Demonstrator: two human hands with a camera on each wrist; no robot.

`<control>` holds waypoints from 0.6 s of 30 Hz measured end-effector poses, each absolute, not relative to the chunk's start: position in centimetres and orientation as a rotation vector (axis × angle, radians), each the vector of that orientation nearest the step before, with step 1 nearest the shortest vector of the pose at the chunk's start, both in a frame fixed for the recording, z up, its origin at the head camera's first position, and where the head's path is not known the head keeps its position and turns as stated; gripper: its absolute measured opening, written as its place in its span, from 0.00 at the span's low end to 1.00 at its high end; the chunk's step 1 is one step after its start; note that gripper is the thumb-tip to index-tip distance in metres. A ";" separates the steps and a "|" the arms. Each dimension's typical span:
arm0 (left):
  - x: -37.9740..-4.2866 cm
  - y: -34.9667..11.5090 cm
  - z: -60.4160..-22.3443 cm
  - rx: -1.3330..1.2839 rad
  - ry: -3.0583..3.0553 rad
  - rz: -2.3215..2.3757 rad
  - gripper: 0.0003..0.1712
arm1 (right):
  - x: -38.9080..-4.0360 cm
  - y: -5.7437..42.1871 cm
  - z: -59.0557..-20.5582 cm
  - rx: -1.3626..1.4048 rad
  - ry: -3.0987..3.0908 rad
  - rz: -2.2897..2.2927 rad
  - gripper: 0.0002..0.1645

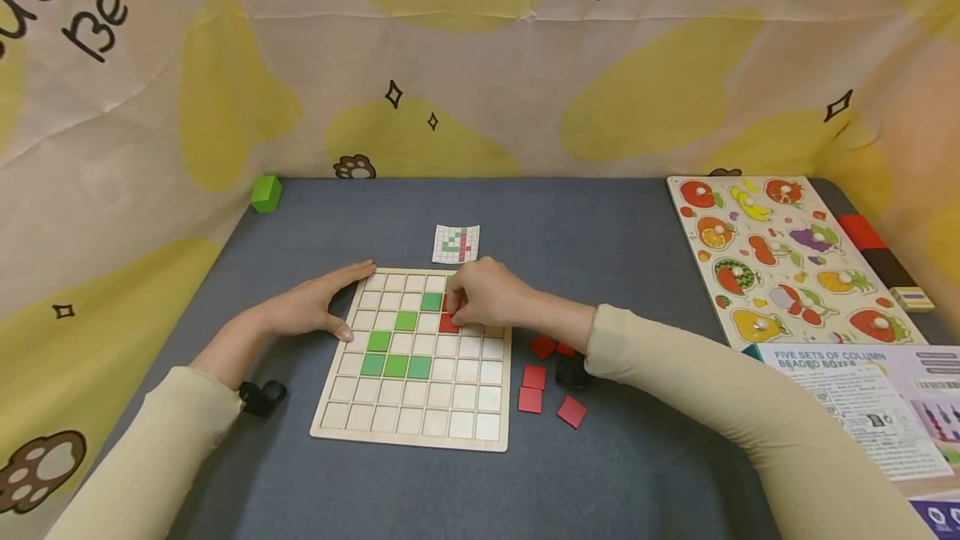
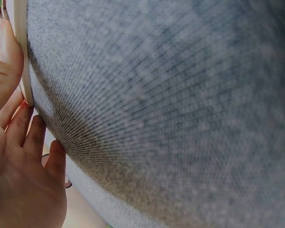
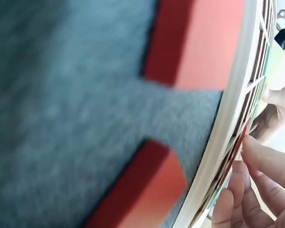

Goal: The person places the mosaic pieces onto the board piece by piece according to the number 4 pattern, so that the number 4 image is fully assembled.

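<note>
A wooden grid board (image 1: pixel 411 444) lies on the dark table, with several green tiles (image 1: pixel 395 366) set in its squares. My left hand (image 1: pixel 311 304) rests at the board's left side, fingers spread, thumb on the rim. Over the upper right of the grid is my right hand (image 1: pixel 483 294), its thumb and fingers bent at a red tile (image 1: pixel 448 323). In the right wrist view the thumb tip meets the edge of that red tile (image 3: pixel 241 140). The right hand covers the squares beneath it. Several loose red tiles (image 1: pixel 530 400) lie right of the board.
A small card (image 1: pixel 456 244) with a coloured grid pattern lies behind the board. A fruit puzzle board (image 1: pixel 776 273) and a printed box (image 1: pixel 862 407) are at the right. At the back left corner stands a green block (image 1: pixel 266 193). A patterned cloth (image 1: pixel 480 65) hangs behind the table.
</note>
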State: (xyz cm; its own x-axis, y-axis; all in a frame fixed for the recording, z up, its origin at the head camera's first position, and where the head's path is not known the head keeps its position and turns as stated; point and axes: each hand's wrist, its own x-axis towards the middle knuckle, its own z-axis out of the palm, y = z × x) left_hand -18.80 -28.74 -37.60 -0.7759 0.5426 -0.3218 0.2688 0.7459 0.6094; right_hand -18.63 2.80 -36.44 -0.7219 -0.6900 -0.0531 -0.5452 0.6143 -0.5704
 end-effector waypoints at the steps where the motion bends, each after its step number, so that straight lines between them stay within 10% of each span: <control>1: -18.8 -28.7 -37.6 0.612 2.455 0.753 0.65 | -18.7 3.1 -36.4 -1.007 2.568 -0.776 0.03; 18: -18.7 -28.4 -37.3 0.595 2.451 0.752 0.66 | -20.6 12.3 -35.3 -1.087 2.116 -0.702 0.13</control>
